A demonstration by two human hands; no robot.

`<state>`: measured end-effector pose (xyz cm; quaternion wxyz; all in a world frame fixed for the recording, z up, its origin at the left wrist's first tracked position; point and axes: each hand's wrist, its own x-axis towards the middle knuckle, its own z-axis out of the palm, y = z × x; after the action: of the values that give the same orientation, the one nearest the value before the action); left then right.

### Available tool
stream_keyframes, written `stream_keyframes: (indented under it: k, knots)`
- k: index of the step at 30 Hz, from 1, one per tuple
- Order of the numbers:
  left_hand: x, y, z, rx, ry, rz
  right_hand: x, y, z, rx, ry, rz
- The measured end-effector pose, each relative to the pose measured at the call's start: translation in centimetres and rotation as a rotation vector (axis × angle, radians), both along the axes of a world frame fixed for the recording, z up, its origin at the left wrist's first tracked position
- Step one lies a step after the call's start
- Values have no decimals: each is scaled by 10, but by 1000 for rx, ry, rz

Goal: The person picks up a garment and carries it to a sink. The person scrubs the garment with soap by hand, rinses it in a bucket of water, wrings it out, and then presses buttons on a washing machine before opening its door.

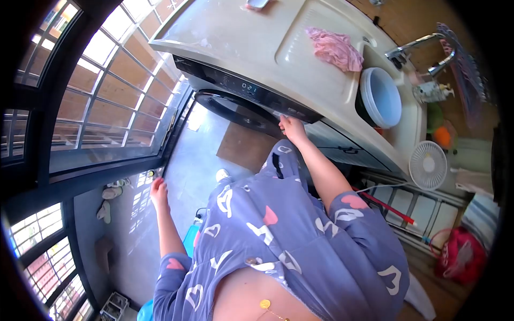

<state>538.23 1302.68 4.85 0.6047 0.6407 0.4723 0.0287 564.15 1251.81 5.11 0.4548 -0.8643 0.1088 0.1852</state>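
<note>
Built in under the counter is a washing machine (251, 88), its dark panel lit with a digital display that seems to read 0:21. The round black washing machine door (230, 109) sits below that panel. My right hand (290, 129) is at the door's right edge, fingers curled round it; the fingertips are partly hidden. Out to the left, above the grey floor, my left hand (159, 191) hangs with its fingers curled in, and no object shows in it.
A pink cloth (335, 49) lies on the counter (241, 37) beside the sink. A white bucket (383, 96) stands in the sink near a faucet (415, 47). To the right are a small white fan (428, 165) and a folded ladder (412, 206). Barred windows (115, 91) line the left.
</note>
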Motion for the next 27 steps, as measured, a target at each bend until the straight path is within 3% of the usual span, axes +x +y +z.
stream_keyframes:
  k: [2, 4, 7, 12, 17, 24, 26, 27]
  knots:
    - [-56, 14, -32, -82, 76, 110, -10, -12, -3, -130, -25, -5]
    - [-103, 19, -54, -138, 140, 196, -22, -5, 20, -578, -250, -40]
    - [-153, 7, -67, -221, 265, 267, -40, 15, 51, -636, -112, 43]
    - [-192, 5, -86, -340, 462, 129, -49, 48, 82, -769, 121, 156]
    - [-182, 28, -77, -375, 430, 1, -34, 46, 47, -708, 120, 132]
    - [-154, 66, -64, -276, 348, 84, 6, 61, -8, -197, 186, -225]
    - [-153, 69, -64, -275, 351, 82, -2, 91, 53, 55, 248, -416]
    - [-154, 67, -64, -274, 351, 84, 0, 92, 54, 56, 248, -414]
